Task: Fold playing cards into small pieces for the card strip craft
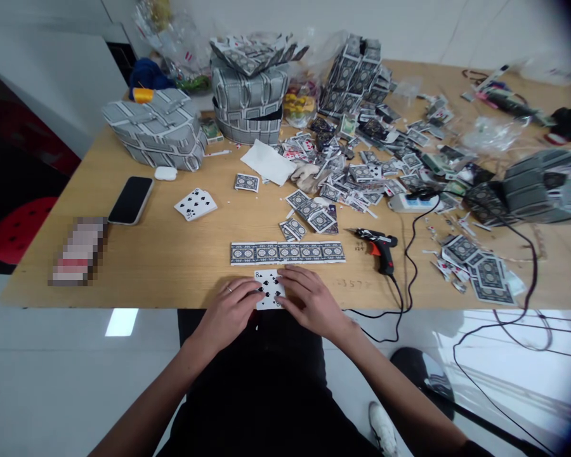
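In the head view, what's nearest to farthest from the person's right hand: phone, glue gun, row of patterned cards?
1. Row of patterned cards: just beyond the right hand.
2. Glue gun: off to the hand's right.
3. Phone: well over to the left.

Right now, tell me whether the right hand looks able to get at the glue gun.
Likely yes. The right hand would have to leave the eight of spades, but nothing seems to stand between hand and glue gun; the card row lies clear of that path.
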